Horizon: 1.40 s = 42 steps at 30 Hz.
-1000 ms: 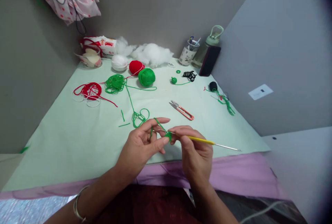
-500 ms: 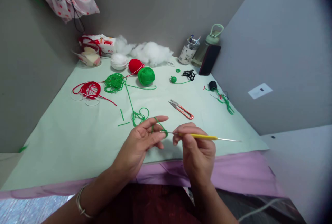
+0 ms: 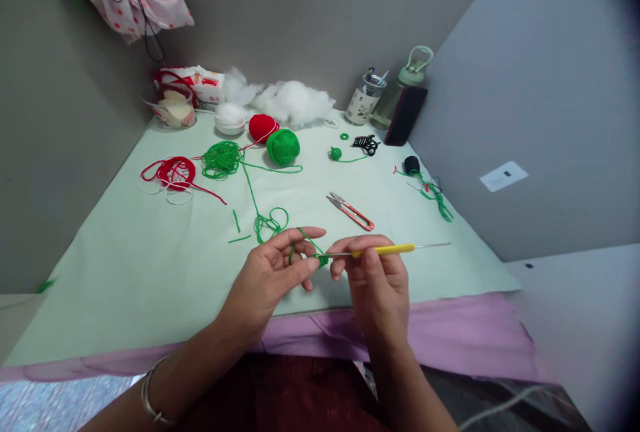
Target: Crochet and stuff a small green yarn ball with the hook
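Note:
My left hand (image 3: 280,265) pinches a small green crocheted piece (image 3: 321,260) between thumb and fingers, and green yarn runs over its raised index finger. In my right hand (image 3: 377,275) is a crochet hook with a yellow handle (image 3: 395,249); its thin metal tip reaches the green piece. Loose loops of green yarn (image 3: 270,222) lie just beyond my left hand, linked by a strand to a green tangle (image 3: 221,159). Behind them sits a green yarn ball (image 3: 283,147).
Orange-handled snips (image 3: 353,211) lie beyond my right hand. Farther back are a red ball (image 3: 263,127), white stuffing (image 3: 295,102), a black claw clip (image 3: 367,145), a pen holder (image 3: 364,102) and a phone (image 3: 406,116) against a bottle. Red yarn (image 3: 175,173) lies left.
My right hand has shifted slightly left, and the hook's rear end has swung up and left. The green piece has tilted a little at my left fingertips.

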Each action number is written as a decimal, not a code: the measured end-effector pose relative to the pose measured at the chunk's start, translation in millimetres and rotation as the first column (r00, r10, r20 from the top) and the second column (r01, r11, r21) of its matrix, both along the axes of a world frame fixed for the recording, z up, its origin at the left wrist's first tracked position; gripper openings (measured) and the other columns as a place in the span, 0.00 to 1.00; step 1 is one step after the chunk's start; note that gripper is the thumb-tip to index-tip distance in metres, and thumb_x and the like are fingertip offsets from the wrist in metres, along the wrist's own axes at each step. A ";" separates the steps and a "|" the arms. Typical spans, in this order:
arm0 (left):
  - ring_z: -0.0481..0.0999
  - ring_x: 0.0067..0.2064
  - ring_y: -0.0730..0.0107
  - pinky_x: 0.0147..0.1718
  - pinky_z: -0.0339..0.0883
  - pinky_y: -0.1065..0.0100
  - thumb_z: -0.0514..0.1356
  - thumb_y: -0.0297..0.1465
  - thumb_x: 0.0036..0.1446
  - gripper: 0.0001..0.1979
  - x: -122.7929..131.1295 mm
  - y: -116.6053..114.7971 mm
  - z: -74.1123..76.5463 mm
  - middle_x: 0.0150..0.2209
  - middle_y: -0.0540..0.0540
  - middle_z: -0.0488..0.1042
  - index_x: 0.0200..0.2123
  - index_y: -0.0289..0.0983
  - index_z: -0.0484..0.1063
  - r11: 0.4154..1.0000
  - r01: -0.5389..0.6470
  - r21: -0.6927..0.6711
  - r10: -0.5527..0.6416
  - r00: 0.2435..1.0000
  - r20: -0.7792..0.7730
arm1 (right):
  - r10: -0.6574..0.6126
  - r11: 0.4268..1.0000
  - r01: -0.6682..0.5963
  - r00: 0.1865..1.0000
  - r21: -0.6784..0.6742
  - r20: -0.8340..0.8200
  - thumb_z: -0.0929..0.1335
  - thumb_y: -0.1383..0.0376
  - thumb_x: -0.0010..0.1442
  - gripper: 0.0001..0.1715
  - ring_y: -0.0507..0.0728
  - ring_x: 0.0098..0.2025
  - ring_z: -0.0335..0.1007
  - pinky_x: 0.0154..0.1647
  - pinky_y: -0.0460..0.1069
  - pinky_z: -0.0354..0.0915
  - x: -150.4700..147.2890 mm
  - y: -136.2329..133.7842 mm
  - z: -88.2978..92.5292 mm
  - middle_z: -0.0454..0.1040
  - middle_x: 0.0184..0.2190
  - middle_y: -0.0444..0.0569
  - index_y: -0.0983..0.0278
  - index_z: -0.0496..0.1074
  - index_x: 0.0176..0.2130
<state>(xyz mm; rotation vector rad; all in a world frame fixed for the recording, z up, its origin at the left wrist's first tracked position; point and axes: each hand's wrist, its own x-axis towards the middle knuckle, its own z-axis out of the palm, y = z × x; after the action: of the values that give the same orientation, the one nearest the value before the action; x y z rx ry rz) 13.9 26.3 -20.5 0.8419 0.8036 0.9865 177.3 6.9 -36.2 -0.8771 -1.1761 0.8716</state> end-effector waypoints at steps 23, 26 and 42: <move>0.67 0.26 0.83 0.28 0.70 0.79 0.74 0.30 0.53 0.23 4.8 -1.2 6.6 0.29 0.55 0.71 0.53 0.43 0.80 0.993 0.000 -0.121 0.017 0.990 0.143 | -0.475 0.816 -0.038 0.525 0.577 0.706 0.70 0.72 0.67 0.24 0.57 0.45 0.81 0.40 0.49 0.79 6.8 -16.7 -0.9 0.81 0.46 0.48 0.53 0.75 0.59; 0.52 0.19 0.88 0.22 0.64 0.81 0.73 0.30 0.54 0.20 1.8 3.4 7.1 0.22 0.59 0.61 0.51 0.37 0.81 0.964 0.078 -0.252 -0.011 0.967 0.254 | -0.384 0.874 0.051 0.683 0.483 0.622 0.67 0.73 0.69 0.22 0.57 0.44 0.80 0.41 0.51 0.78 3.8 -15.6 -2.4 0.81 0.43 0.49 0.56 0.76 0.57; 0.67 0.20 0.89 0.23 0.68 0.80 0.74 0.31 0.54 0.23 6.2 -0.7 -0.7 0.35 0.54 0.73 0.54 0.44 0.79 0.998 -0.042 -0.051 0.044 0.998 0.047 | -0.089 0.987 0.056 0.971 0.151 0.222 0.68 0.73 0.69 0.16 0.52 0.37 0.75 0.37 0.49 0.73 -7.0 -8.5 3.9 0.79 0.39 0.46 0.57 0.82 0.48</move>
<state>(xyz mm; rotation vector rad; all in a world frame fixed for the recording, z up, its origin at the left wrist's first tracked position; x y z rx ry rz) 20.1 25.6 -21.2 0.7577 0.8047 1.0170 170.3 -1.6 -32.3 -0.9136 -1.3790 0.6289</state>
